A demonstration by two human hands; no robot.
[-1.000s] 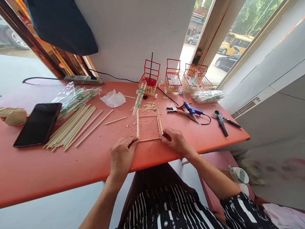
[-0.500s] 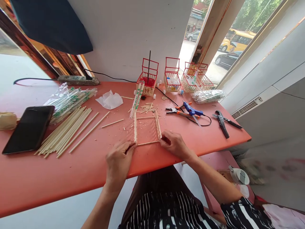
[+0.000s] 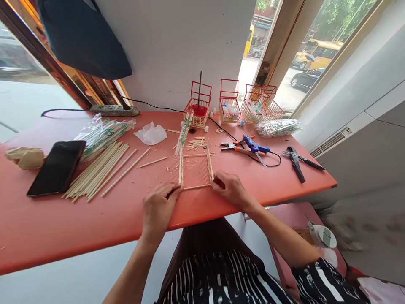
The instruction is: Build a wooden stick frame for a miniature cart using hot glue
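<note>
A rectangular frame of pale wooden sticks (image 3: 196, 187) rests on the red table, its two sides standing up as low slatted walls. My left hand (image 3: 160, 205) pinches its near left corner between thumb and fingers. At the near right corner, the fingers of my right hand (image 3: 229, 189) are closed on the frame too. Short cut sticks (image 3: 196, 142) and crumbs lie behind and left of the frame. A wrapped bundle of sticks (image 3: 186, 128) leans near the far left corner.
Long loose sticks (image 3: 98, 171), a phone (image 3: 57, 169) and wrapped packs (image 3: 107, 135) lie left on the table (image 3: 95, 236). Red-trimmed baskets (image 3: 229, 107) line the back. Pliers (image 3: 232, 147), a blue glue gun (image 3: 255, 145) with its cord and black cutters (image 3: 295, 162) lie right.
The view has shifted slightly, so items at the left appear further right. Both hands still hold the frame's near corners, with little visible movement.
</note>
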